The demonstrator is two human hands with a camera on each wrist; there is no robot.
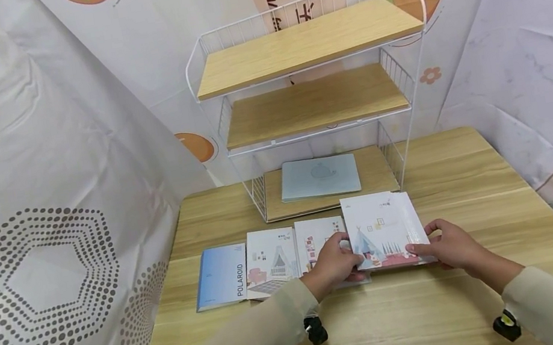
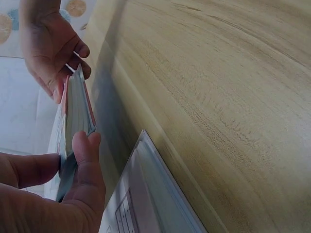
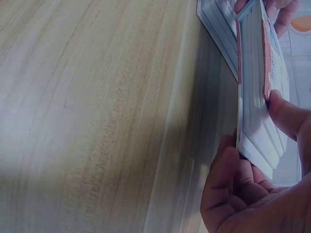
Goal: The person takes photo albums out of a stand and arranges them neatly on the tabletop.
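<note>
Both hands hold a white notebook (image 1: 381, 225) with a teepee drawing on its cover, raised above the table. My left hand (image 1: 332, 262) pinches its lower left corner, thumb on the cover. On the opposite side, my right hand (image 1: 450, 244) grips the lower right edge, thumb on top and fingers beneath. The left wrist view shows the page edges of the notebook (image 2: 75, 107) between two covers. Those pages fan slightly apart in the right wrist view, above the curled fingers of the right hand (image 3: 243, 189). Just behind the left hand lies another illustrated notebook (image 1: 314, 236), partly hidden.
Left of it lie a notebook with a grey tent picture (image 1: 271, 256) and a blue POLAROID notebook (image 1: 221, 274). A three-tier rack (image 1: 310, 48) with wooden shelves stands behind. Its bottom shelf bears a pale blue whale notebook (image 1: 318, 177). Patterned cloth (image 1: 35, 176) surrounds the table.
</note>
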